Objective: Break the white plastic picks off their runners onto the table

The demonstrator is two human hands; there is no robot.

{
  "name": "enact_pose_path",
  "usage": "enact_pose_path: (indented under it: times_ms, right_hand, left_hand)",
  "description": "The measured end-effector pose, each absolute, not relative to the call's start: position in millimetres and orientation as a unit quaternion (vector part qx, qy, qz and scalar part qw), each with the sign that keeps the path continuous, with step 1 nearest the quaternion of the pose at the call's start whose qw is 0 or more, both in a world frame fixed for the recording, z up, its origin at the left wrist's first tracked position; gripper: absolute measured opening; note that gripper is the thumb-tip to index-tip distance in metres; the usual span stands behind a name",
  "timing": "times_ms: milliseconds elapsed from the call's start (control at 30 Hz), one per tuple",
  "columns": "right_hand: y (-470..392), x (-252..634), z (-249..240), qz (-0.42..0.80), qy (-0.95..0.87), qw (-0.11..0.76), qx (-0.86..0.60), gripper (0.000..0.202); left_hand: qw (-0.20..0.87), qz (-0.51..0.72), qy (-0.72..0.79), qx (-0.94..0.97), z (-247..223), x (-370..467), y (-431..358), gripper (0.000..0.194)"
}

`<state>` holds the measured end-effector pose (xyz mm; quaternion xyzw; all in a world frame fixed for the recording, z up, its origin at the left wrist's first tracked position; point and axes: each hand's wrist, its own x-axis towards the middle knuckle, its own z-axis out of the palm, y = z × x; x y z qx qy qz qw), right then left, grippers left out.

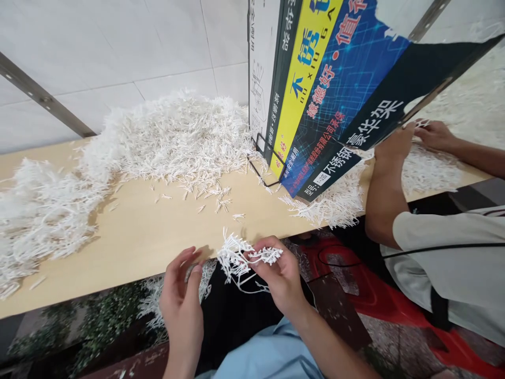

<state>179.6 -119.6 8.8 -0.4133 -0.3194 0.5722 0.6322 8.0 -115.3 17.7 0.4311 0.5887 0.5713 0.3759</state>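
Note:
My right hand [278,273] pinches a tangled bunch of thin white branching strands [236,258] between thumb and fingers, over the table's front edge. Some strands hang down loosely from it. To the left, my left hand [183,289] is apart from the bunch, its thumb and fingers curved with a gap between them. Nothing shows in its grasp. A heap of short white pieces [185,137] lies on the table [158,231] beyond my hands, against the tiled wall. A looser pile of long, tangled white strands [35,226] spreads at the left.
A tall printed cardboard box [315,95] stands on the table, with a black wire frame [272,184] at its base. At the right, a co-worker's hands [430,134] handle white pieces behind the box. A red plastic chair [394,310] is below. White strands [155,300] hang under the table edge.

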Motion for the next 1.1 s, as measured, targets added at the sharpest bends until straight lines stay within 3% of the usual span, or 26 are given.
enact_pose_path:
  times_ms: [67,100,200,367,467,567,667,867,967,1100]
  right_hand:
    - [-121,175,10,0.564,-0.326,0.637,-0.411,0.015]
    - [-121,173,9,0.553,-0.334,0.643,-0.412,0.014]
    - [-122,170,4,0.493,-0.374,0.653,-0.436,0.011]
    - [-122,175,-5,0.38,-0.455,0.65,-0.475,0.012]
    - [-123,175,-2,0.298,-0.509,0.642,-0.49,0.015]
    - [-127,174,4,0.253,-0.56,0.606,-0.505,0.018]
    - [-134,177,5,0.298,-0.592,0.585,-0.468,0.018]
    - [-122,192,8,0.433,-0.437,0.649,-0.448,0.04]
    - [-102,199,13,0.507,-0.463,0.61,-0.395,0.045]
    - [-73,209,16,0.519,-0.562,0.52,-0.38,0.027]
  left_hand:
    - [0.239,0.578,0.568,0.535,19,11,-122,0.004]
    - [0.218,0.57,0.547,0.573,21,15,-125,0.007]
    - [0.337,0.52,0.509,0.597,26,29,-129,0.014]
    - [0.567,0.499,0.491,0.434,23,52,-118,0.027]
    - [0.606,0.519,0.487,0.356,17,64,-116,0.036]
    - [0.582,0.565,0.507,0.292,14,72,-118,0.032]
    - [0.545,0.592,0.522,0.283,13,69,-116,0.028]
    - [0.555,0.549,0.486,0.393,12,54,-107,0.018]
    - [0.589,0.506,0.456,0.434,11,49,-101,0.018]
    - [0.575,0.478,0.442,0.496,11,35,-81,0.02]
